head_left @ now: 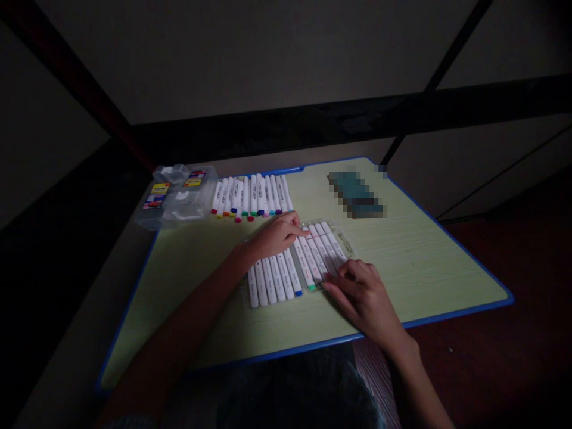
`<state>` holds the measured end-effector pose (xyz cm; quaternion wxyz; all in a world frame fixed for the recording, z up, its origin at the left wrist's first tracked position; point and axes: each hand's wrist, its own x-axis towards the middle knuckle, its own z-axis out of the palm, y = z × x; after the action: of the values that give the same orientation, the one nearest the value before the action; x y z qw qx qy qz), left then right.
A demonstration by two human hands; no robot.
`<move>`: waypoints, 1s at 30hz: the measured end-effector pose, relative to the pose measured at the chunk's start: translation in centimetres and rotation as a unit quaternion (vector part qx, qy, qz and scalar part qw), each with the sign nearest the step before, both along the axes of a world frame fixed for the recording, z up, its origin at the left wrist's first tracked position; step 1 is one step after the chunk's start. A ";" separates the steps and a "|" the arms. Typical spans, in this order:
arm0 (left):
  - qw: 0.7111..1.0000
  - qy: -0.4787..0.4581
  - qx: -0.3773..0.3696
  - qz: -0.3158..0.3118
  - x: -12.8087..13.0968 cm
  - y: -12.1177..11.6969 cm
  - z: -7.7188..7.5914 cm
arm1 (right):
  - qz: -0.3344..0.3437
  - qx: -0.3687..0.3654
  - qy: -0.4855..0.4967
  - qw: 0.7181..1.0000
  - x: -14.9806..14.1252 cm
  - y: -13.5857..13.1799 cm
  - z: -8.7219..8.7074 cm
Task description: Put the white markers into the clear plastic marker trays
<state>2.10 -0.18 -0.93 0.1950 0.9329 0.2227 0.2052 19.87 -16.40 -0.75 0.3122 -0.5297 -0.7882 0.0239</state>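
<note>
A row of white markers with coloured caps [295,268] lies side by side in a clear plastic tray at the middle of the pale green desk [424,262]. My left hand [277,235] rests on the far ends of these markers, fingers curled, fingertips touching one marker near its top. My right hand [364,295] lies at the tray's near right corner, fingers bent and pressing on the ends of the rightmost markers. A second row of white markers [252,195] lies at the back of the desk.
A clear plastic case [176,196] with coloured labels sits at the desk's back left corner. A dark teal, blurred-out object [357,193] lies at the back right. The desk has a blue rim; dark floor and a dark frame surround it.
</note>
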 end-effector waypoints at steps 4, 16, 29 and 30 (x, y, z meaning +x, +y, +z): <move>1.000 0.001 0.007 -0.004 0.0 0.0 0.1 | 0.007 0.002 0.003 1.000 -0.1 0.1 0.0; 0.998 0.013 0.068 0.007 0.4 -1.4 1.7 | -0.199 0.083 0.338 0.916 1.3 -0.5 -0.3; 0.965 0.226 0.096 -0.094 0.9 -4.0 2.3 | -0.206 -0.060 0.424 0.880 1.4 0.4 -1.1; 0.964 0.230 0.098 -0.090 0.9 -4.0 2.3 | -0.209 -0.062 0.425 0.879 1.4 0.3 -1.0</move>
<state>2.97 -4.16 1.34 0.0639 0.9857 0.1556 -0.0125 21.28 -16.05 -1.79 0.5815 -0.6390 -0.4481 0.2297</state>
